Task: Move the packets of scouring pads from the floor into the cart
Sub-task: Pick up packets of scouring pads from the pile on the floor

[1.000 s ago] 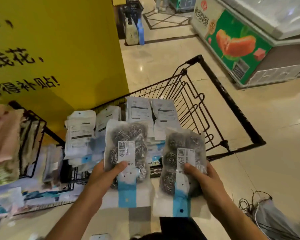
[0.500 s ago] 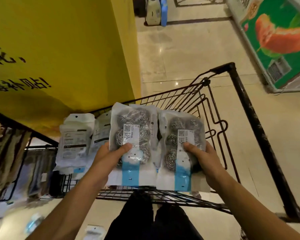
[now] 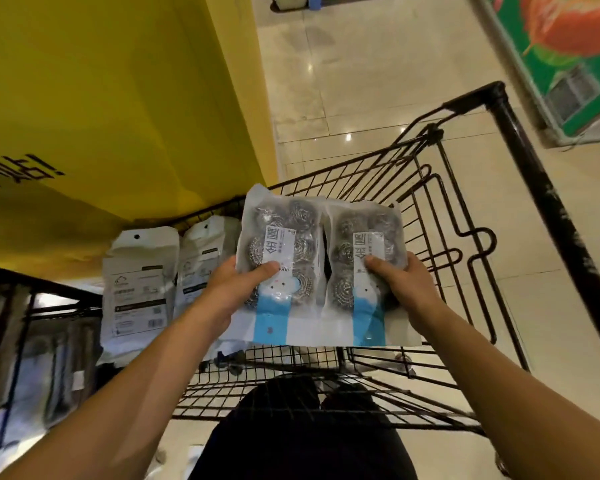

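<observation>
I hold two clear packets of steel scouring pads side by side over the black wire cart (image 3: 440,216). My left hand (image 3: 238,289) grips the left packet (image 3: 281,244) at its lower half, thumb on the label. My right hand (image 3: 400,282) grips the right packet (image 3: 361,247) the same way. Both packets have a white and blue strip at the bottom and hover above the cart's basket, flat side up. White packets (image 3: 136,285) stand upright in the cart's left part, backs toward me.
A yellow pillar (image 3: 118,98) with black writing rises just left of the cart. A second black wire rack (image 3: 25,341) with goods stands at the far left. A green freezer cabinet (image 3: 568,64) lines the right. Beige floor tiles (image 3: 361,81) stretch ahead. My dark trousers show below.
Both hands have carried the packets forward and together, from in front of the cart to over its basket. My view has tilted down and closer to the cart.
</observation>
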Tool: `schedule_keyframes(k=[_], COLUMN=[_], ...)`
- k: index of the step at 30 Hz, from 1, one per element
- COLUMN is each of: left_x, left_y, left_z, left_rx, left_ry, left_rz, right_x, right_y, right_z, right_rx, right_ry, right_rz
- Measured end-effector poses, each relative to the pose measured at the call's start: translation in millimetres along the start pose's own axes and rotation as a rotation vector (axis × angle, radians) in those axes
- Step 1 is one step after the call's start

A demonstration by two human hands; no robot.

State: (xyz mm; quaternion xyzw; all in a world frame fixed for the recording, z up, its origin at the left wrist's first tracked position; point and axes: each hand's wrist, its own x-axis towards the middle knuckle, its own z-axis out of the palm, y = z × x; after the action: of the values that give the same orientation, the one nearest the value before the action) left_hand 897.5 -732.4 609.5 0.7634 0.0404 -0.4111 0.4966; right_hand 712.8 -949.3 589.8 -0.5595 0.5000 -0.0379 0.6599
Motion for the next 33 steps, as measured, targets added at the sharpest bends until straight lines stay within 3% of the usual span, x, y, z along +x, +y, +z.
schedule_keyframes(k=[4,15,17,24,27,33], left_x=[-2.8,-43.5,-56.8,-142.8,-193.7,-297.1], left_y=[-2.2,-14.8,-23.4,-101.2,-154.1,-251.7], left_z=[0.0,-48.0,-59.3,-67.6,-56.8,-27.2], left_rx=[0.047,0.155,0.176,0.086,0.021,-0.140], left_ry=[-0.003,0.082,0.117,0.295,0.390,0.605], left_rz=[0.054,0.108,0.116,0.059,-0.014,-0.224], right_x=[-3.7,-71.6,-84.7,-120.5,-129.3,-134.9], right_y=[1.9,0.2,-1.5,20.2,34.5,58.6], right_z=[2.5,-8.9,-13.3,-31.2,-40.6,-38.1], right_rx=[-0.124,-0.549,-0.549,-0.578,-0.596,-0.877], right_ry=[0.141,0.239,0.179,-0.286,-0.374,-0.542], right_rz=[-0.022,-0.238,-0.282,-0.173,-0.139,-0.208])
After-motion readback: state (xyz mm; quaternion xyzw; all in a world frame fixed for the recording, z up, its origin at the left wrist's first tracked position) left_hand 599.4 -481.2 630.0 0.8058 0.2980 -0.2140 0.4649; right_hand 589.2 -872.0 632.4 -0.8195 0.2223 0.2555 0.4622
